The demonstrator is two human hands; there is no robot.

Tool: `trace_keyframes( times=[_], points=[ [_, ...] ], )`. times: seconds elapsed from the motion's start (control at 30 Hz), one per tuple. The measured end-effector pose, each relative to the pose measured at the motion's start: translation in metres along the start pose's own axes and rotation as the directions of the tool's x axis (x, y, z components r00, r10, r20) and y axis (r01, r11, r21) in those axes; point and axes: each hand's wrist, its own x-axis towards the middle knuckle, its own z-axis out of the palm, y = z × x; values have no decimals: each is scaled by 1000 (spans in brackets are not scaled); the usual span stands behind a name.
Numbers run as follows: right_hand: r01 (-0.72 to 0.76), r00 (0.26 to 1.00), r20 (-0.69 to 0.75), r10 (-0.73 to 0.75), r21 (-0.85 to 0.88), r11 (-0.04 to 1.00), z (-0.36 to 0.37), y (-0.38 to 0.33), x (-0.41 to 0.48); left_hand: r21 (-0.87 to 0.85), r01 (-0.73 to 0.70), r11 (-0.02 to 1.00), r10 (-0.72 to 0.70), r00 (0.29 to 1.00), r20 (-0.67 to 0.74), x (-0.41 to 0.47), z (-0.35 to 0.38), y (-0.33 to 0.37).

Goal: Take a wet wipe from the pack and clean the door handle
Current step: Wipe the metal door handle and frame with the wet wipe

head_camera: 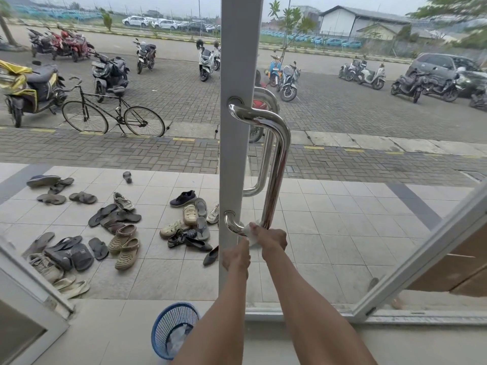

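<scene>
A polished steel door handle runs down the edge of a grey-framed glass door. At its lower bend, my right hand presses a white wet wipe against the metal. My left hand grips the door's edge just below the lower mount, fingers curled round the frame. The wipe pack is not in view.
A blue mesh bin with crumpled white material stands on the floor under my left arm. Several sandals and shoes lie on the tiled porch outside. A second door frame slants at the right. A bicycle and scooters stand beyond.
</scene>
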Motion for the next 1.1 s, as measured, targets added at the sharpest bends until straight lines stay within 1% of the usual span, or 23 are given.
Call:
trace_keyframes(
  times=[0.07, 0.1, 0.17, 0.2, 0.33, 0.53, 0.6, 0.67, 0.73, 0.8, 0.87, 0.93, 0.97, 1.03, 1.1],
  points=[
    [18, 1000, 1, -18, -23, 1000, -1, 0, 1, -134, 97, 986, -86, 993, 84, -2, 4, 1],
    [25, 1000, 6, -25, -33, 999, -1, 0, 2, -176, 131, 976, -107, 985, 138, -2, 6, 3],
    [36, 999, 19, -35, -47, 998, -1, 1, 3, -215, 171, 962, -119, 965, 234, -4, 11, 6],
    [42, 999, 26, -40, -56, 998, -2, 1, 3, -225, 184, 957, -122, 958, 261, -4, 14, 7],
    [79, 996, 53, -75, -83, 993, -2, 3, 7, -330, 210, 920, -116, 952, 282, -3, 20, 10],
    [140, 988, 67, -136, -60, 988, -3, 5, 13, -374, 232, 898, -127, 950, 285, -2, 23, 17],
    [182, 982, 58, -180, -30, 983, -3, 4, 13, -363, 230, 903, -134, 953, 270, -2, 24, 18],
    [273, 962, 21, -273, -17, 962, -3, -2, 11, -366, 231, 901, -131, 952, 277, -3, 25, 20],
    [428, 902, -52, -428, -12, 904, -5, -8, 5, -365, 237, 900, -136, 950, 282, -2, 27, 20],
    [605, 783, -142, -606, -54, 794, -8, -11, 0, -356, 242, 903, -144, 949, 280, -3, 28, 19],
    [709, 671, -197, -714, -111, 697, -12, -11, -4, -378, 262, 888, -160, 947, 280, -6, 32, 19],
    [763, 601, -214, -770, -134, 632, -16, -12, -4, -399, 282, 873, -183, 946, 269, -11, 32, 22],
    [781, 574, -213, -791, -146, 607, -18, -13, -4, -404, 272, 873, -168, 947, 275, -12, 30, 26],
    [804, 531, -196, -824, -189, 563, -22, -14, -2, -393, 273, 878, -154, 939, 308, -11, 29, 32],
    [815, 504, -173, -846, -228, 533, -24, -15, -2, -383, 282, 880, -153, 930, 335, -9, 28, 36]
  ],
)
